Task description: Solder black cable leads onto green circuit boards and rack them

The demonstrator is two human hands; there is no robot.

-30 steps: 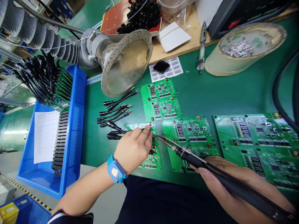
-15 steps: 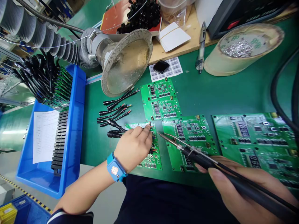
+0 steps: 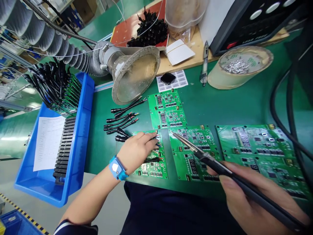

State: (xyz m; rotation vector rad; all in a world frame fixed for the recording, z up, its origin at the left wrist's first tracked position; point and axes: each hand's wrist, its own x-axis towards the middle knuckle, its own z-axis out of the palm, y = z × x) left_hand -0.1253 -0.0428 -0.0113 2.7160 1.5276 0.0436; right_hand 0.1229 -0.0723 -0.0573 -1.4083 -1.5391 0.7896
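Observation:
My left hand (image 3: 137,151), with a blue wrist strap (image 3: 117,168), is closed over a green circuit board (image 3: 160,171). Its fingers press on a black cable (image 3: 122,138) whose connector end sticks out on the left. Coloured wire ends show by the fingertips at the board's right edge; the grip itself is partly hidden. Another black cable (image 3: 153,160) lies across the same board, below the fingers. In my right hand (image 3: 254,192) is a soldering iron (image 3: 202,155) with a thin tube along it. Its tip points left, over the corner of the neighbouring circuit board (image 3: 193,137), apart from my left fingers.
Several black cables (image 3: 122,120) lie left of another board (image 3: 167,111). A fume extractor hood (image 3: 135,75) stands behind them. Left is a blue bin (image 3: 83,130) with boards and paper. More boards (image 3: 259,140), a solder-bit cup (image 3: 239,70), a pen (image 3: 204,65) and black hoses (image 3: 290,107) are right.
The iron's tip has drawn back a little up and right from my left fingers. Those fingers have loosened slightly apart on the board. The whole view has shifted.

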